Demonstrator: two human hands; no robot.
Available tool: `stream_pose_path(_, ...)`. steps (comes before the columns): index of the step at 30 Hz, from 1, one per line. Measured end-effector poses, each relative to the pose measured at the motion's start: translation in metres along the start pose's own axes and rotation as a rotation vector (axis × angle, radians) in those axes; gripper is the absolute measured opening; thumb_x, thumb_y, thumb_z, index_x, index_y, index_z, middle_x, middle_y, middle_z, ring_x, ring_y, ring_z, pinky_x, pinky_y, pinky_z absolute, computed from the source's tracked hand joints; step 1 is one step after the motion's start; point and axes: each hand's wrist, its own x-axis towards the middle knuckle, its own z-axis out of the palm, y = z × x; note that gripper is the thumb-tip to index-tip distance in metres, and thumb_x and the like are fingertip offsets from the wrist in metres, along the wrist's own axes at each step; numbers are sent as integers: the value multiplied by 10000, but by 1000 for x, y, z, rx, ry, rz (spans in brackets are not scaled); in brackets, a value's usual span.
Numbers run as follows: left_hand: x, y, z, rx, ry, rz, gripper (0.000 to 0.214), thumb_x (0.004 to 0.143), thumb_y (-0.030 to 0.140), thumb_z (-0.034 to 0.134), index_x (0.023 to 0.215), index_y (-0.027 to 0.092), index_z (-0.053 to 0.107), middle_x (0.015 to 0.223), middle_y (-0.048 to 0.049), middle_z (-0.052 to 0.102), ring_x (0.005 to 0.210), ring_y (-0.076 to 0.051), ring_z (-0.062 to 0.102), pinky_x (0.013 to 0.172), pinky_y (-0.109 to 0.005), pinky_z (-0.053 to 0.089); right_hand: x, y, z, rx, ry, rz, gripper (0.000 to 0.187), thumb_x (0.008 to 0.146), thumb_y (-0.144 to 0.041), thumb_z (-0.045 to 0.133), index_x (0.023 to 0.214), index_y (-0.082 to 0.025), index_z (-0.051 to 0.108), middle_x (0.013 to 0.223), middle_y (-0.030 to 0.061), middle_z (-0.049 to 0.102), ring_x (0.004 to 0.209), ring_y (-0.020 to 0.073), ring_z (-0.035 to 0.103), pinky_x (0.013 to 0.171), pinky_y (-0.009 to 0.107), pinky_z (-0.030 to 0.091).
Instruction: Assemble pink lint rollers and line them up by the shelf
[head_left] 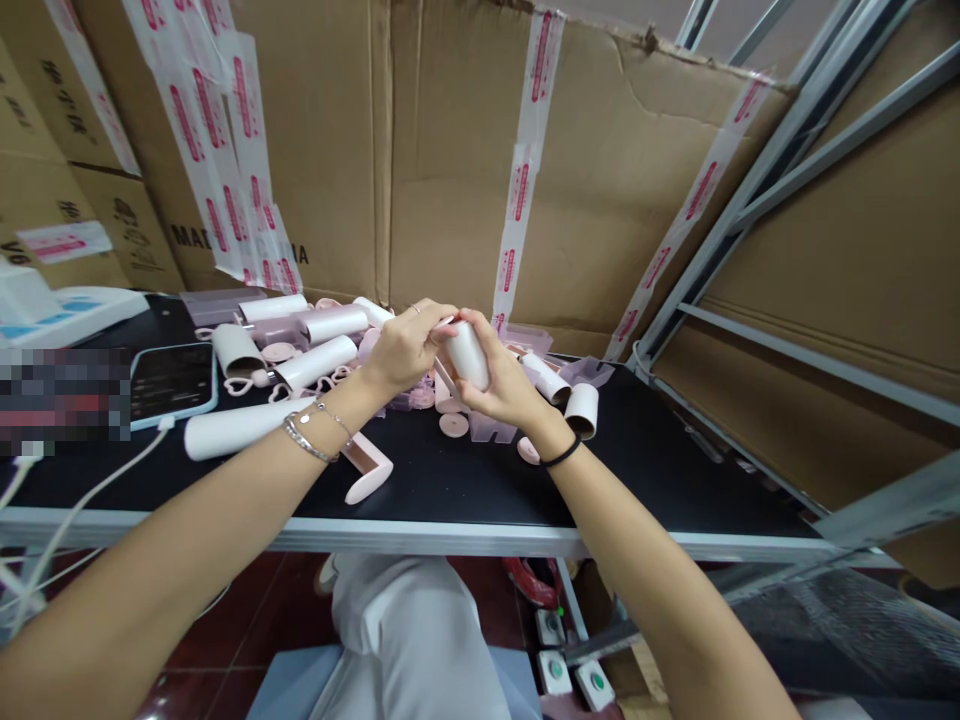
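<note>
Above the middle of the black table, my right hand (504,378) is wrapped round a white cylinder (469,357). My left hand (411,345) meets it at the upper end, its thumb and fingers pinching a thin pale pink piece (447,322) beside the cylinder. Whether that piece is joined to the cylinder I cannot tell. Just beneath the hands lie a round pink disc (454,425) and a translucent purple part (491,430). Nearer the table's front edge rests a pale pink angled bracket (370,470). A long white tube (240,430) is partly behind my left wrist.
More white tubes (315,362) and pink parts are heaped on the left; a short open tube (581,410) stands on the right. A phone (174,383) with a cable and a power strip (67,310) sit at far left. Cardboard (442,150) walls the back; a metal frame (697,250) borders the right.
</note>
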Motion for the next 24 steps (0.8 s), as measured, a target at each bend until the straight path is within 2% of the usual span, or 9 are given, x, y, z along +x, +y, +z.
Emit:
stream_pose_path(3,0,0,-1,-37,-33,-48,538,946,530,262,990,134,624,874,-92,669,833,-161,623,762,-274,477,-2,1,-1,-7,-8,-10,722,818,-316,492,1435,-165,149,1421,165,381,1258,280,448,1025,475,413)
stream_pose_path(8,-1,-3,-7,-183,-215,-63,766,844,702,205,1189,112,550,1094,-154,636,1010,-202,602,855,-315,468,-7,5,-2,-63,-78,-4,677,872,-364,477,1452,-190,174,1452,157,364,1286,302,420,1032,521,389)
stream_pose_path(11,0,-3,-10,-242,-269,-91,792,823,734,174,1080,117,598,987,-132,652,916,-196,615,795,-300,472,-8,5,-2,-81,-109,-31,701,875,-368,484,1466,-210,142,1462,146,358,1281,294,427,1025,512,401)
stream_pose_path(15,-1,-1,-12,-335,-255,-139,765,838,722,160,934,118,619,866,-108,649,829,-181,615,757,-292,467,-8,0,1,-99,-173,2,705,867,-370,483,1471,-232,145,1463,135,358,1260,296,453,963,486,462)
stream_pose_path(19,-3,4,-9,-410,-267,-208,783,846,716,148,996,120,633,969,-137,669,925,-205,622,824,-325,467,-9,-3,3,-119,-197,52,712,858,-405,492,1465,-225,165,1462,145,361,1241,312,474,901,471,504)
stream_pose_path(21,-2,3,-8,-458,-208,-306,773,850,714,162,1043,128,627,1008,-141,669,939,-207,624,812,-324,477,-10,-3,4,-126,-154,54,728,854,-402,500,1464,-221,146,1465,149,353,1265,314,454,930,477,489)
stream_pose_path(24,3,-9,-15,-497,-85,-474,708,867,693,203,1087,157,610,986,-120,671,855,-176,631,710,-286,492,-11,-1,0,-135,-7,62,756,850,-389,517,1457,-231,94,1482,150,310,1323,307,392,1018,498,421)
